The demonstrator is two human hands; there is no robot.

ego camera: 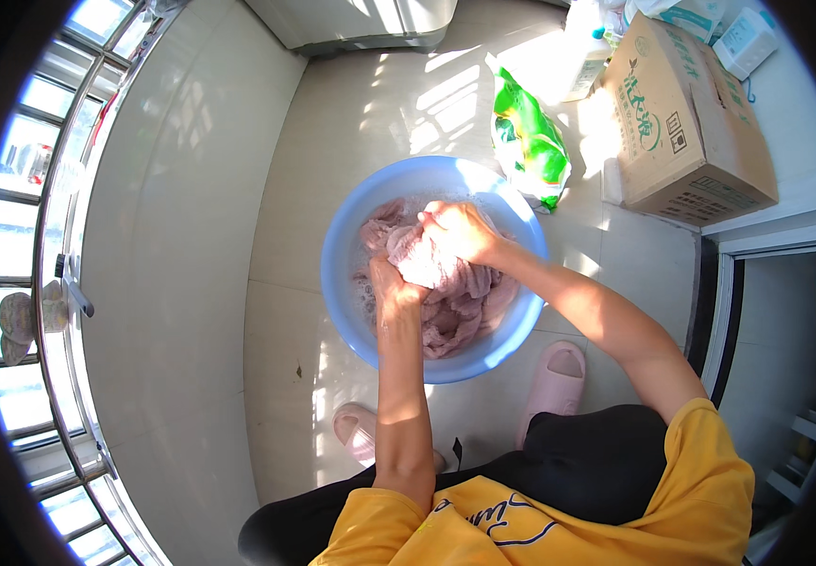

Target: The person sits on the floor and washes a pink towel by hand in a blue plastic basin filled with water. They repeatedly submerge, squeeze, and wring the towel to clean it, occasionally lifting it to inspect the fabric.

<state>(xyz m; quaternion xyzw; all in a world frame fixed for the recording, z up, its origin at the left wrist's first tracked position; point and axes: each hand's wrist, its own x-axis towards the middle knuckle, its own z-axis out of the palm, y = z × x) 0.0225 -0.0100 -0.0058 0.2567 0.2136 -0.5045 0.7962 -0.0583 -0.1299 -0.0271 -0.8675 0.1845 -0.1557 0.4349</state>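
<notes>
A light blue plastic basin [351,339] rests on the tiled floor in front of me, with sudsy water in it. Wet pink cloth [454,318] fills much of the basin, bunched and folded. My left hand [393,279] grips the cloth from the near left side, its wrist over the basin. On the far right side of the same bunch, my right hand [461,230] is closed around the fabric. Between the two hands a gathered part of the cloth catches bright sunlight. Some fingers are hidden by the cloth.
A green and white plastic bag [532,134] stands just beyond the basin. Farther right are a cardboard box [677,120] and a bottle [587,67]. A tiled wall [174,212] runs along the left. Pink slippers [556,378] are near the basin's front. A doorway frame [723,311] is at right.
</notes>
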